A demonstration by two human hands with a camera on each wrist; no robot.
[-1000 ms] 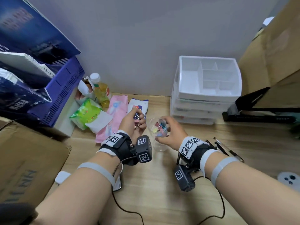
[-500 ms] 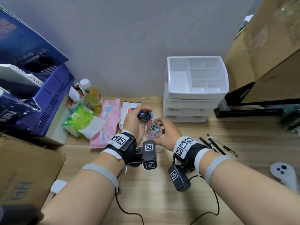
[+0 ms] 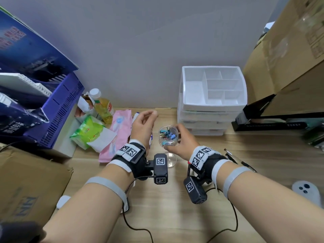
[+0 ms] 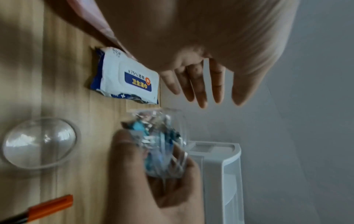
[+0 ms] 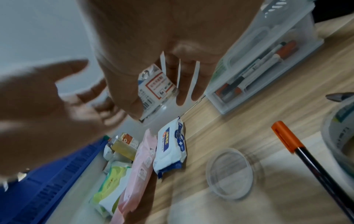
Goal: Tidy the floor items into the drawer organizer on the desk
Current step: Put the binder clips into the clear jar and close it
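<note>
A small clear jar (image 3: 168, 135) full of coloured binder clips is gripped by my right hand (image 3: 183, 140) just above the desk, in front of the white drawer organizer (image 3: 192, 88). Its mouth faces up and it has no lid on. The clear round lid (image 3: 171, 160) lies on the wood below the jar. My left hand (image 3: 148, 118) hovers left of the jar with relaxed fingers and holds nothing. The left wrist view shows the left hand's fingers (image 4: 199, 87) spread above the jar (image 4: 162, 141). In the right wrist view my fingers wrap the jar's label (image 5: 156, 86).
Wipes packs (image 3: 122, 130), a green pack (image 3: 87, 132) and a yellow bottle (image 3: 103, 106) lie left by a blue basket (image 3: 59, 109). Pens (image 3: 236, 160) lie to the right, an orange-capped pen (image 5: 287, 137) nearest. Cardboard boxes (image 3: 289, 55) flank both sides. A lower organizer drawer (image 5: 258, 68) holds markers.
My left hand held binder clips at the jar's mouth half a second ago; it has drawn back up and left, empty. The right hand has tipped the jar upright.
</note>
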